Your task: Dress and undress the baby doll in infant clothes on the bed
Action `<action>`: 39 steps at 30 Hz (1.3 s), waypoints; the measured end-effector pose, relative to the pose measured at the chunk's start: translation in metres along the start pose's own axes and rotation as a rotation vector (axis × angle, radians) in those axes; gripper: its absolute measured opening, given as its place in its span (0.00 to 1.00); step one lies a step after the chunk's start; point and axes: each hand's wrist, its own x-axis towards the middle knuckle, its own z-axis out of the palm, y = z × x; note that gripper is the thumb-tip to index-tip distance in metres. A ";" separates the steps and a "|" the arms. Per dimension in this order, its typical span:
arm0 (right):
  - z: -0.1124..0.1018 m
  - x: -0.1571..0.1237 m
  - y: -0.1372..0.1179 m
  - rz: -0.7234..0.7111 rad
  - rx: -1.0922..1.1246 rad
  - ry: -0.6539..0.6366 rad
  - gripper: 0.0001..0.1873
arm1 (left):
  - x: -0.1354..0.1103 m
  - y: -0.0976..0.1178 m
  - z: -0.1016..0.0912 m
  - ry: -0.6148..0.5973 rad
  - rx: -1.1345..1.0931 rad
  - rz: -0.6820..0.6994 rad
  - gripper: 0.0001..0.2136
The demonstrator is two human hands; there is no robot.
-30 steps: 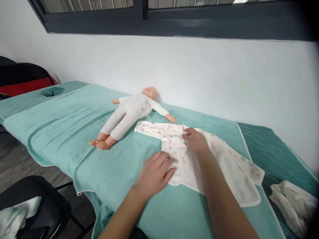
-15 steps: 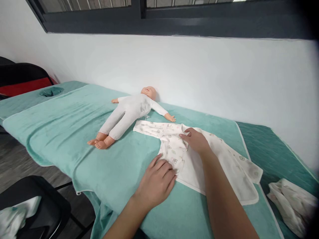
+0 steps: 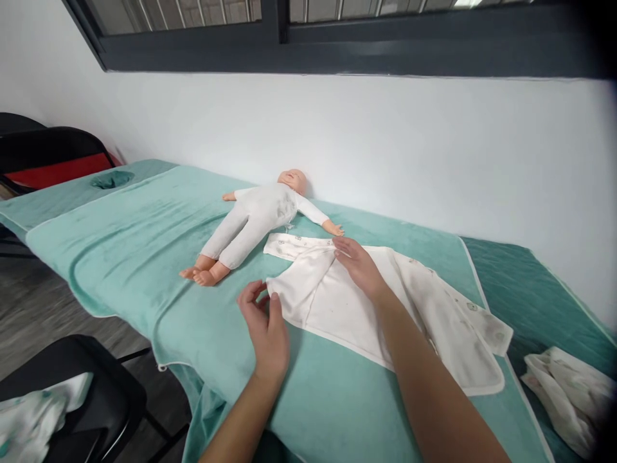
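Observation:
A white baby garment with small prints lies spread on the teal towel. Its near flap is turned open to the left, showing the plain inside. My left hand pinches that flap's corner between thumb and curled fingers. My right hand lies flat with fingers stretched on the garment's upper part, near the collar. A baby doll in a white suit lies on its back just beyond the garment, head toward the wall, one arm almost touching the sleeve.
The towel covers a massage table against a white wall, under a dark window frame. A crumpled printed cloth lies at the right edge. A black chair with a cloth on it stands at the lower left, another chair far left.
My left hand has drawn the garment's front flap out to the left, turning the printed side under. My right hand slid slightly up toward the collar. The view shifted a little.

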 end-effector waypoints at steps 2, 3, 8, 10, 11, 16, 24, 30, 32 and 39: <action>0.002 -0.002 0.005 -0.041 -0.148 -0.046 0.20 | -0.003 0.002 -0.001 -0.024 0.117 0.134 0.13; 0.003 -0.004 0.005 -0.074 -0.230 -0.060 0.20 | -0.005 0.003 -0.001 -0.045 0.168 0.212 0.13; 0.012 -0.010 -0.001 -0.377 -0.546 -0.066 0.13 | -0.010 0.005 -0.002 -0.255 0.277 0.561 0.12; 0.014 -0.010 -0.002 -0.425 -0.610 -0.085 0.13 | -0.010 0.004 0.002 -0.345 0.371 0.562 0.11; 0.015 -0.011 -0.002 -0.422 -0.641 -0.104 0.13 | -0.011 0.004 0.004 -0.377 0.446 0.535 0.10; 0.013 -0.011 0.004 -0.333 -0.817 -0.170 0.18 | -0.013 0.003 0.010 -0.419 0.737 0.477 0.07; 0.019 -0.020 -0.004 -0.255 -0.980 -0.240 0.27 | -0.012 0.003 0.006 -0.404 0.586 0.700 0.07; -0.004 -0.058 -0.026 -0.226 -0.853 -0.242 0.30 | -0.010 -0.002 0.007 -0.472 0.460 0.810 0.09; -0.032 -0.067 -0.030 -0.246 -0.834 -0.155 0.30 | -0.010 -0.004 0.009 -0.465 0.452 0.803 0.09; -0.124 -0.077 0.008 0.011 -1.179 0.063 0.31 | -0.011 -0.006 0.009 -0.448 0.470 0.794 0.08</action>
